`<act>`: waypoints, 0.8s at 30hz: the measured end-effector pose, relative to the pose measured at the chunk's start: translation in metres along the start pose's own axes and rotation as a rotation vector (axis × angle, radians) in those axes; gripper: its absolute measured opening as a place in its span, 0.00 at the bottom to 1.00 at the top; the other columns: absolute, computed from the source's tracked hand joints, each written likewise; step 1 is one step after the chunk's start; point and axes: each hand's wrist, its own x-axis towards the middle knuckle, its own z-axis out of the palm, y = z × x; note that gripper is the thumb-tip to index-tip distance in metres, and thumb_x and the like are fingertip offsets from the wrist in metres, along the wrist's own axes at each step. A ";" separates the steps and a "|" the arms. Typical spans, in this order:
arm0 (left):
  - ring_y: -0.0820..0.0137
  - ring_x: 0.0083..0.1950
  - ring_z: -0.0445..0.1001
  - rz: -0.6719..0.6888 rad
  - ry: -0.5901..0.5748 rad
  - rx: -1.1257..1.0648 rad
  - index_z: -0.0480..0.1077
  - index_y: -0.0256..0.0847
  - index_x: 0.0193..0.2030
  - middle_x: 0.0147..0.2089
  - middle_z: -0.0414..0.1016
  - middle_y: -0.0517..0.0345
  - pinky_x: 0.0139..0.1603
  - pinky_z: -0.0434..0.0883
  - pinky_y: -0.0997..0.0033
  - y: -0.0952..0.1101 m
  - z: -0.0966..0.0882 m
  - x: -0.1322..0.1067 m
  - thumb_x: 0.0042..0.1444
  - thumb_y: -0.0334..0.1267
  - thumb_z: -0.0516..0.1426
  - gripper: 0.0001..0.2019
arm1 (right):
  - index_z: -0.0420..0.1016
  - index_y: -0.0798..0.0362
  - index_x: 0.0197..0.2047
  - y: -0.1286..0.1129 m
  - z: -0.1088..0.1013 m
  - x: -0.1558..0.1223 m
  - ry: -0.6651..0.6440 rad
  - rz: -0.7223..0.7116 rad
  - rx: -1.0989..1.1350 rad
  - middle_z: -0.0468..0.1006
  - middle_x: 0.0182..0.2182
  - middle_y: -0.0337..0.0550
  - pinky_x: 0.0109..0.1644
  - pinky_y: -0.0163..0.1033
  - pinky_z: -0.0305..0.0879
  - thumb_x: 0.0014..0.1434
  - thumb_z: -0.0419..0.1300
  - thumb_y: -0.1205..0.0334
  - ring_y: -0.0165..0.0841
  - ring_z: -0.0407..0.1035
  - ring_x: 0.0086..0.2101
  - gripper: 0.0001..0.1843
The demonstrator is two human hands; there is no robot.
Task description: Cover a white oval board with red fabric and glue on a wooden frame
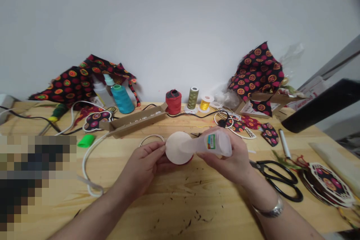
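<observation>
My left hand (143, 161) holds the edge of a round pale wooden disc (176, 148) with red showing along its lower rim. My right hand (225, 153) is shut around a translucent white glue bottle (216, 143) with a coloured label. The bottle lies tilted, its tapered nozzle resting against or just above the disc's face. The nozzle tip is hard to make out against the pale wood. A metal bangle (267, 208) circles my right wrist.
Black-handled scissors (277, 180) lie right of my hands on the wooden table (174, 202). Thread spools (173, 102) and a cardboard strip (135, 122) stand further back. Printed fabric (257, 71), cut fabric shapes (239, 124) and a white cord (90, 165) surround the work area.
</observation>
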 end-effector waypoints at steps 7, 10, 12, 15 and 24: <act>0.61 0.36 0.80 0.007 0.079 0.014 0.76 0.35 0.36 0.33 0.82 0.51 0.37 0.77 0.66 -0.002 -0.001 0.000 0.48 0.35 0.63 0.08 | 0.71 0.50 0.39 0.007 -0.003 0.002 0.245 -0.128 -0.039 0.76 0.35 0.41 0.44 0.41 0.69 0.47 0.67 0.68 0.34 0.71 0.37 0.16; 0.60 0.36 0.80 0.000 0.078 0.018 0.75 0.35 0.37 0.33 0.81 0.51 0.37 0.77 0.65 -0.001 -0.001 0.001 0.49 0.35 0.63 0.09 | 0.72 0.51 0.39 0.006 -0.002 0.003 0.355 -0.039 0.117 0.77 0.39 0.45 0.47 0.46 0.69 0.46 0.67 0.68 0.37 0.72 0.40 0.15; 0.61 0.36 0.80 -0.003 0.082 0.023 0.75 0.35 0.37 0.33 0.81 0.52 0.37 0.77 0.64 -0.001 -0.001 0.002 0.49 0.35 0.63 0.09 | 0.71 0.51 0.39 0.004 0.000 0.004 0.352 0.095 0.280 0.77 0.43 0.47 0.44 0.47 0.72 0.47 0.67 0.66 0.38 0.74 0.37 0.15; 0.62 0.35 0.80 -0.055 0.053 0.046 0.75 0.35 0.36 0.31 0.81 0.52 0.37 0.76 0.63 -0.002 0.000 0.001 0.49 0.35 0.63 0.08 | 0.68 0.48 0.45 0.003 0.002 0.005 0.345 0.246 0.550 0.75 0.47 0.45 0.39 0.46 0.74 0.48 0.67 0.66 0.35 0.76 0.32 0.20; 0.65 0.32 0.78 -0.268 -0.163 0.202 0.74 0.35 0.34 0.30 0.79 0.54 0.39 0.74 0.60 -0.007 0.000 -0.010 0.50 0.41 0.61 0.10 | 0.73 0.50 0.43 -0.010 -0.011 0.016 0.209 0.368 1.114 0.70 0.54 0.46 0.56 0.49 0.64 0.47 0.65 0.47 0.43 0.69 0.48 0.23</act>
